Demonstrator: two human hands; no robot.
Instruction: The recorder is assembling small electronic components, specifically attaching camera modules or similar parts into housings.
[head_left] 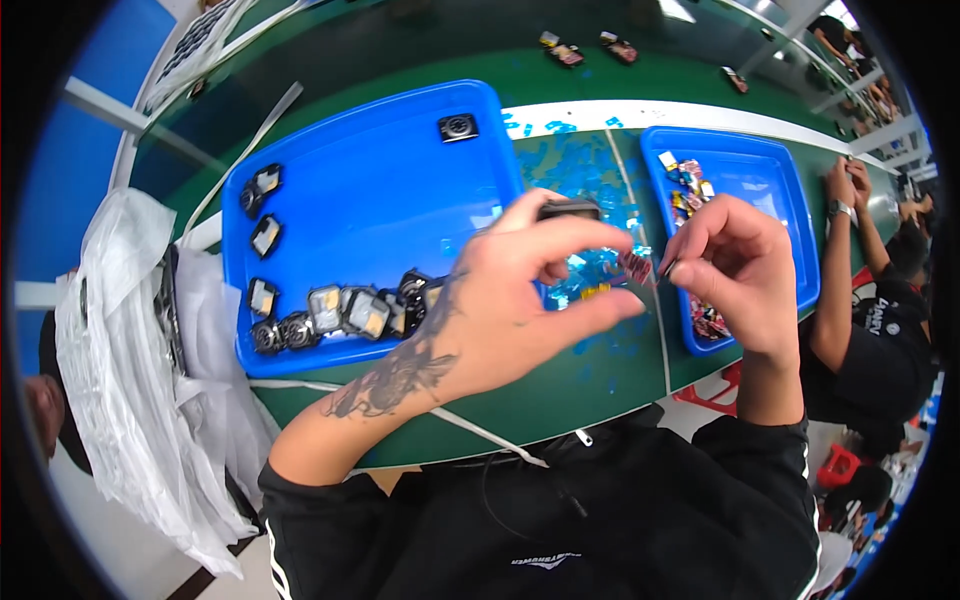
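Observation:
My left hand (540, 270) is curved over the green table, its thumb and index finger apart. A black case (570, 209) shows behind its index finger, seemingly held by the other fingers, which are partly hidden. A small reddish, striped part (636, 268) is between the left fingertips and my right hand; a yellow piece (595, 291) shows beside the left thumb. My right hand (735, 270) pinches a small dark piece (670, 268) between thumb and index finger, too small to name. Beneath the hands, shiny blue film pieces (570, 155) are scattered.
At left, a big blue tray (370, 110) holds several black cases (362, 312). A smaller blue tray (795, 230) at right contains small multicoloured parts (687, 180). Parts (562, 50) lie on the far green surface. White plastic sheeting (130, 330) hangs at left; a co-worker (870, 340) sits at right.

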